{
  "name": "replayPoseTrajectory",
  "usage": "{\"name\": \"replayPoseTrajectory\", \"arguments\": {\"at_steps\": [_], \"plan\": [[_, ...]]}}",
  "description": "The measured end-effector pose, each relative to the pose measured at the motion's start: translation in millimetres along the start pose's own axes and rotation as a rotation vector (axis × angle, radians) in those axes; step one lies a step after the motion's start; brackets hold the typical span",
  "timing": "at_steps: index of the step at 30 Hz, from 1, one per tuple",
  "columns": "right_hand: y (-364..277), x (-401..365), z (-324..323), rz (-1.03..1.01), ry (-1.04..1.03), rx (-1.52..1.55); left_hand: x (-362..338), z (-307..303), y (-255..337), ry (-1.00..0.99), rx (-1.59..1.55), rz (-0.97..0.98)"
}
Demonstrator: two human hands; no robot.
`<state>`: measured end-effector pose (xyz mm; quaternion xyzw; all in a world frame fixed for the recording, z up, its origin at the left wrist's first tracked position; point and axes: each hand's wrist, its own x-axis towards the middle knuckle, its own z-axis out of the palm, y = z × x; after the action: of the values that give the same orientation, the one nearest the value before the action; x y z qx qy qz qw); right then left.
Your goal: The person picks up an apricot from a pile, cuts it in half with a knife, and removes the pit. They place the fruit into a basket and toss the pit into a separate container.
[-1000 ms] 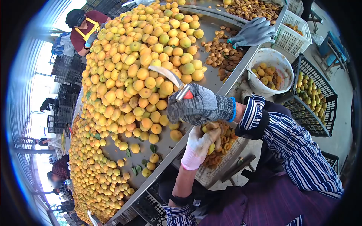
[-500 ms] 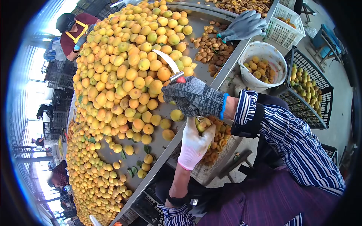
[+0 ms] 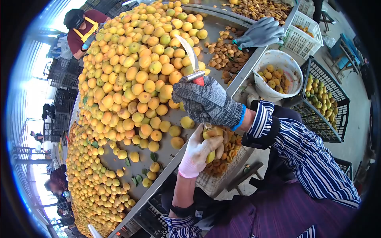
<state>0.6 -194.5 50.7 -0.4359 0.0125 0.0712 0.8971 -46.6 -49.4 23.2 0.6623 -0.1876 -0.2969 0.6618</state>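
My right hand, in a grey knit glove, is closed on the red handle of a curved knife whose blade points up and away over the apricot pile. Just below it, my left hand, in a white glove, grips an apricot that looks cut, with yellow-green flesh showing between the fingers. Both hands are close together at the metal table's edge, above a crate of orange apricot halves. A small metal piece shows between the two hands.
Grey gloves lie on the table rim beside a heap of pits. To the right stand a white bucket of fruit, a black crate and a white crate. A person works across the pile.
My left hand has turned and its fingers now wrap further round the fruit. The knife blade in my right hand points more upright and has shifted slightly right.
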Motion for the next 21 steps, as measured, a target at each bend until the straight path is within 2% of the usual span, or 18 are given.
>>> {"name": "replayPoseTrajectory", "arguments": {"at_steps": [3, 4, 5, 7, 8, 9, 11, 15, 17, 21], "plan": [[8, 7, -4, 0.071, 0.018, 0.027, -1, 3, 2, 0.034, 0.0, -0.047], [12, 8, -6, 0.107, 0.034, 0.044, 0, 5, 5, 0.037, -0.169, -0.11], [16, 7, -8, 0.145, 0.054, 0.063, 1, 7, 5, 0.037, -0.169, -0.116], [20, 6, -12, 0.215, 0.099, 0.099, 2, 14, 3, 0.126, -0.06, -0.153], [20, 5, -15, 0.267, 0.107, 0.129, 6, 15, -11, 0.163, 0.063, -0.029], [21, 6, -17, 0.269, 0.112, 0.127, 7, 18, -16, 0.161, 0.058, -0.031], [22, 6, -19, 0.308, 0.155, 0.109, 9, 23, -14, 0.248, 0.252, 0.116], [20, 11, -16, 0.362, 0.23, 0.079, 12, 25, -26, 0.314, 0.422, 0.133], [21, 14, -16, 0.36, 0.226, 0.129, 12, 25, -28, 0.327, 0.499, 0.049], [18, 13, -13, 0.381, 0.27, 0.093, 11, 28, -26, 0.361, 0.667, 0.039]]}}
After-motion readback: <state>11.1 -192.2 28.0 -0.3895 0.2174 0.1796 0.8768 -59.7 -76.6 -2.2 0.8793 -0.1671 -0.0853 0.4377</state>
